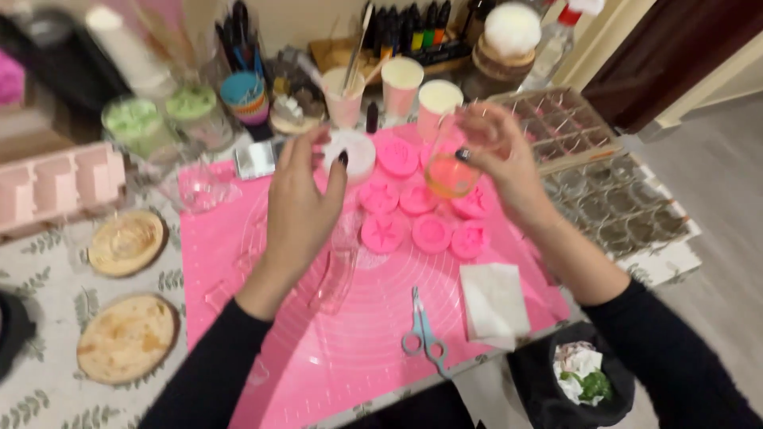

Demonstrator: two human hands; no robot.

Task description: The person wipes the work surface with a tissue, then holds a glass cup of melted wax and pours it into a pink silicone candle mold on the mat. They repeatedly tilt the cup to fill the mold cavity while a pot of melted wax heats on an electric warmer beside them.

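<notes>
Fingers of the right hand [497,151] pinch a small clear cup [450,171] of orange liquid, tilted above the round pink moulds [421,214] on the pink mat [358,334]. The left hand [306,199] hovers open beside it, holding nothing. A slow, steady tilt, low over one mould, would likely limit spills.

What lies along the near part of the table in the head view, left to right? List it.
Lower round wooden slice → pink mat → blue-handled scissors → white folded tissue → black bin.
</notes>
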